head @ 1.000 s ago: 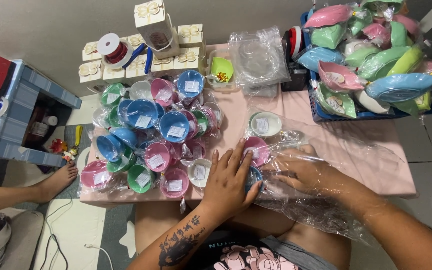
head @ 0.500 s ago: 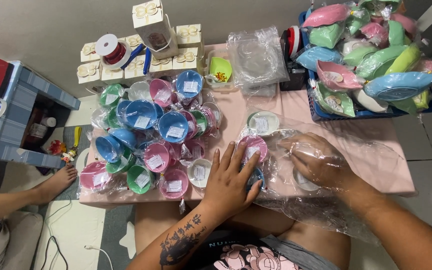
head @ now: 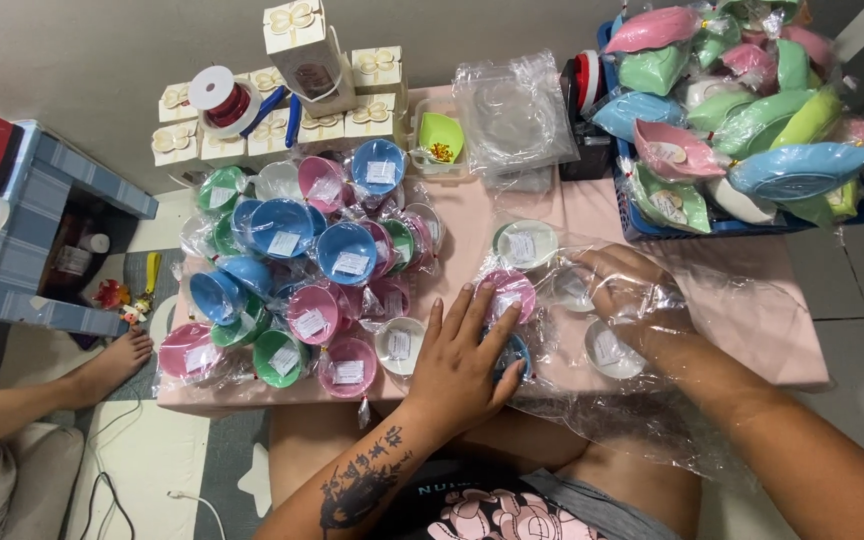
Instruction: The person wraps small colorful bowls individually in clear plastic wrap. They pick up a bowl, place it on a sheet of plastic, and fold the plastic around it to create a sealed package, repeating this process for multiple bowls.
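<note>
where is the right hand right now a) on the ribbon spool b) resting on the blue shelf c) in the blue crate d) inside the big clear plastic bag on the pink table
d: the right hand shows through the clear plastic bag among small bowls, while the left hand presses flat on the bag's edge.

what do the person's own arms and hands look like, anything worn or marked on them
Both arms are bare, with no sleeves, gloves, rings or watch in view. The left hand has short nails, and its forearm carries a dark tattoo: a column of small characters above a solid, branching shape. The right hand shows only through clear plastic; its forearm looks unmarked.
</note>
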